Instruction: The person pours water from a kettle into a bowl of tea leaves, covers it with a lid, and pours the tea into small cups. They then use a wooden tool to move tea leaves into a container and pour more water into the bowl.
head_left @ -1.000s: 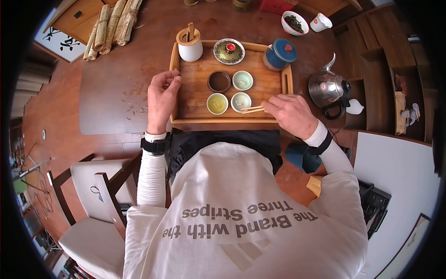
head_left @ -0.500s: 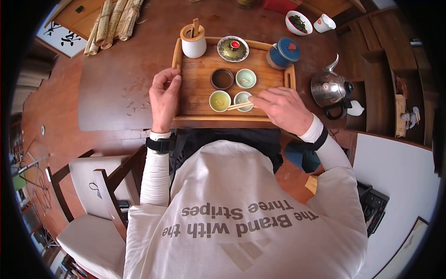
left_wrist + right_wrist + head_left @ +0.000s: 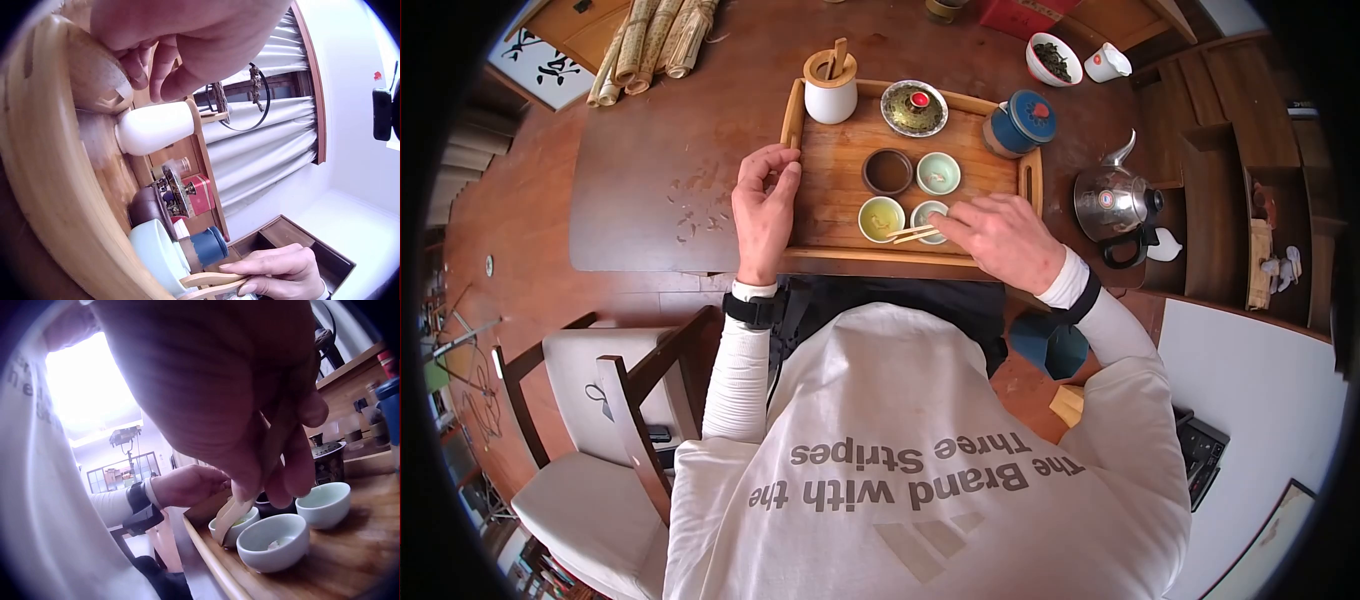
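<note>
Palm down, the right hand (image 3: 1007,238) pinches wooden tongs (image 3: 912,234), their tips at the yellow-liquid cup (image 3: 881,219), seven o'clock on the tray (image 3: 828,170); the left hand (image 3: 765,212) bends loosely at nine.

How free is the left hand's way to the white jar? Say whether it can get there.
Probably yes: the left hand, at the tray's left rim, is close to the white jar, with no other item between them.
</note>
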Demonstrator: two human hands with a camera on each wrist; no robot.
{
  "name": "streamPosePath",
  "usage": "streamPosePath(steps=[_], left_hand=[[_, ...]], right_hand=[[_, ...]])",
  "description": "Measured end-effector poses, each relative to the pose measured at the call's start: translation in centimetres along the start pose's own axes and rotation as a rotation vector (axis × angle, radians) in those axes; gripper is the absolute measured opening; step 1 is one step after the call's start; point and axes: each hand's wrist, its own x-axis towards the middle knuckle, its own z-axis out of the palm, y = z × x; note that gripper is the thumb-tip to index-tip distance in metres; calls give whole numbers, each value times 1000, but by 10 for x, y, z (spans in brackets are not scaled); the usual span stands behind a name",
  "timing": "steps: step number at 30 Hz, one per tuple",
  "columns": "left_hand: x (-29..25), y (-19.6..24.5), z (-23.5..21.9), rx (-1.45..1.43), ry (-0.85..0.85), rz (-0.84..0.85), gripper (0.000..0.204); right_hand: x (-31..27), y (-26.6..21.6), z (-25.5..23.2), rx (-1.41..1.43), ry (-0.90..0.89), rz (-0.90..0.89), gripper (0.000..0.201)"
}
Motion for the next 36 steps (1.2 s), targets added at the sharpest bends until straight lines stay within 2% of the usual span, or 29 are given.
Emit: streamPosePath(steps=[11,13,23,25,29,36], left_hand=[[-1,-1,1,19,20,19,17],[-1,-3,2,10,20,17,17],[-2,-2,3,20,27,48,16],[-3,-3,3,22,34,53,16],[-4,-1,3,40,37,79,15],[-6,0,5,67,59,100,14]], right_hand=[[5,-2,11,-29,-16,-16,16],[6,1,13,-14,8,-52,28],[6,1,9,2,25,-57,27],[7,0,7,-16,58,-69,14],[11,-1,0,-19,73,-68,18],[15,12,-6,175,146,44,19]])
